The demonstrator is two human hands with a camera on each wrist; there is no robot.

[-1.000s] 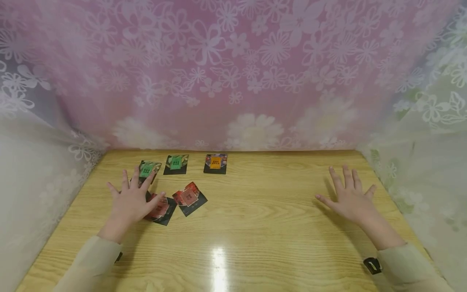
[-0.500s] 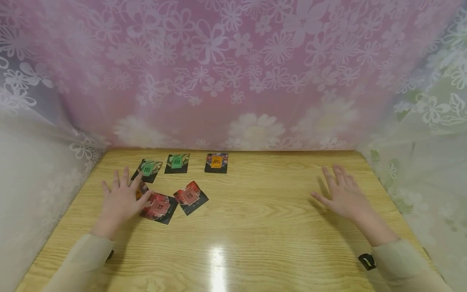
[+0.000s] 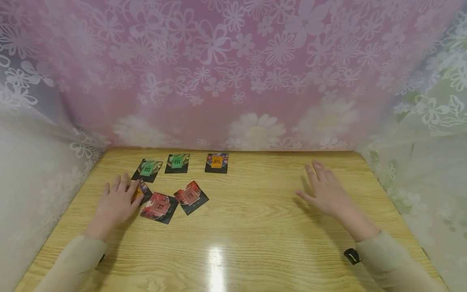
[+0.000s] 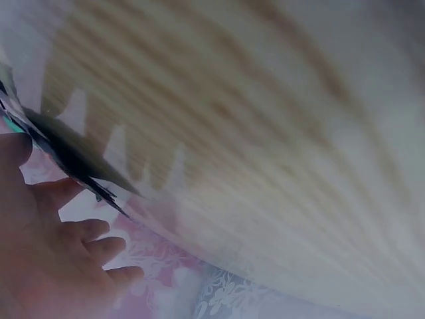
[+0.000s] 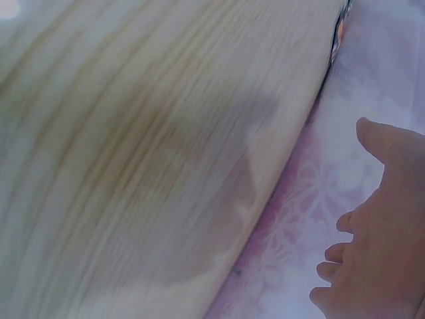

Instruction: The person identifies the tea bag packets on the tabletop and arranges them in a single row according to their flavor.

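Note:
In the head view my left hand (image 3: 116, 205) is at the left of the table, its thumb and forefinger over a dark square card with an orange label (image 3: 138, 193), partly hidden by them. The left wrist view shows the fingers (image 4: 86, 230) extended and apart. Just right of that hand lies a red-labelled card (image 3: 159, 207), with another red-labelled card (image 3: 191, 197) beside it. Beyond the hand is a tilted green-labelled card (image 3: 147, 170). My right hand (image 3: 328, 194) hovers over the right side of the table, fingers extended, holding nothing.
A second green-labelled card (image 3: 177, 163) and another orange-labelled one (image 3: 217, 163) lie near the table's back edge. Floral curtains (image 3: 251, 81) hang behind and along both sides of the wooden table (image 3: 251, 227).
My left hand has moved left and come down to the orange-labelled card, uncovering the tilted green card and the left red one. My right hand has drifted left, its fingers closer together.

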